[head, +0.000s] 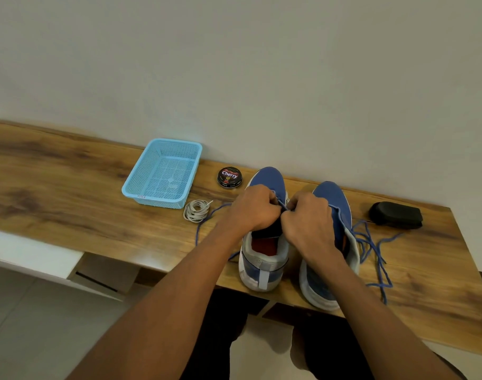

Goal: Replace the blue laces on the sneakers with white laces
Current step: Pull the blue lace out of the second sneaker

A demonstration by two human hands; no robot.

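We count two blue sneakers, toes pointing away from us: our left hand [250, 208] and right hand [307, 223] meet over the tongue of the left sneaker [264, 242], fingers curled tight and knuckles nearly touching. Between the fingertips a strand of its blue lace [206, 220] appears pinched, though the exact grip is hidden behind the knuckles. That lace trails off left of our left fingers across the wooden bench [69, 193]. The right sneaker [335, 215] stands just beside our right hand, and one loose blue lace [371, 250] lies tangled to the right of it, reaching close to the bench's near edge. One coil of white laces [196, 211] sits left of our left fingers, touching the corner of one light-blue basket [163, 171]. One round polish tin [230, 177] lies beyond our left knuckles; one black brush [396, 215] rests well right of our right fingers. Bare wood stretches far to the left, while both heels sit near the front edge
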